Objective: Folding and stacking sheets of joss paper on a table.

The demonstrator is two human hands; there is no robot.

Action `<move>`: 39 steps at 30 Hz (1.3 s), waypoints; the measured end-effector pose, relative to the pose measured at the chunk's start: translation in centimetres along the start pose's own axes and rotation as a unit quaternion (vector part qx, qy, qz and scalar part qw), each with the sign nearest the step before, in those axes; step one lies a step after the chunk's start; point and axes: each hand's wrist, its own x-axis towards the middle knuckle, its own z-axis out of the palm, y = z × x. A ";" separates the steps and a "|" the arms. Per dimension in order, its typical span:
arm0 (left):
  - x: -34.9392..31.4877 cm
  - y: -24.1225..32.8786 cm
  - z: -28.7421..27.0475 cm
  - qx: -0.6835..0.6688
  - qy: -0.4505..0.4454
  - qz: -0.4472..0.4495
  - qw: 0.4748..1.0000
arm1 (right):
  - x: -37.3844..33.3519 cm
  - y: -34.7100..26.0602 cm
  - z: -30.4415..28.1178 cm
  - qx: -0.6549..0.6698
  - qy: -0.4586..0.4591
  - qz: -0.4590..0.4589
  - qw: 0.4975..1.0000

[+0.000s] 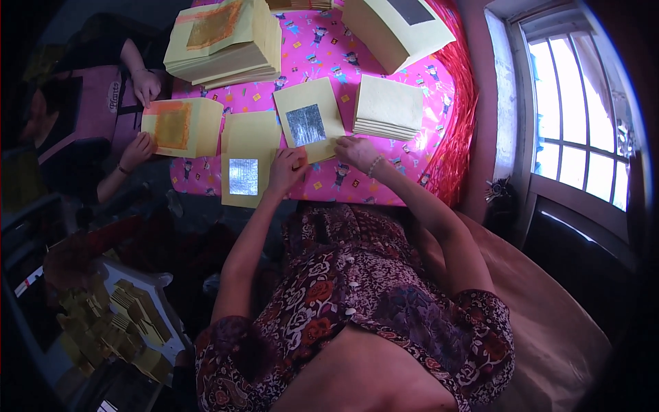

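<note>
We have the bent fingers of our left hand point(286, 169) and right hand point(355, 152) at the near corners of a yellow rectangular paper sheet with a silver foil square point(309, 122); whether either pinches it, we cannot tell. It lies on our pink patterned plastic tablecloth point(254, 94), left of a squared yellow paper stack point(388, 103).

Head camera: left of two head-worn fisheyes, looking steeply down and forward.
Blouse point(329, 278): nearest, directly below the lens.
Left hand point(285, 172) and right hand point(357, 152): mid-view, farther off.
Pink table point(310, 63): seen from above, stretching toward the far edge.
Co-worker point(86, 113): left, caught from above.
Window point(571, 103): right, its straight edges bowed.
</note>
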 end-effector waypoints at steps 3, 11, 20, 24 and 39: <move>0.2 -0.4 -0.2 -0.023 0.011 0.020 0.999 | 0.6 0.1 -0.6 0.033 -0.031 0.032 0.998; -0.2 -1.1 -0.5 -0.060 -0.004 -0.007 0.998 | 2.4 -0.1 -1.6 0.013 -0.147 0.104 0.984; 0.0 -1.2 -0.7 -0.098 -0.011 -0.028 0.995 | 2.4 -0.3 -1.9 0.009 -0.165 0.111 0.980; 0.1 -1.3 -0.6 -0.097 -0.004 -0.022 0.995 | 2.5 -0.3 -1.9 0.004 -0.167 0.116 0.979; 0.3 -1.4 -0.7 -0.097 -0.005 -0.020 0.995 | 2.5 -0.2 -1.9 0.009 -0.167 0.119 0.979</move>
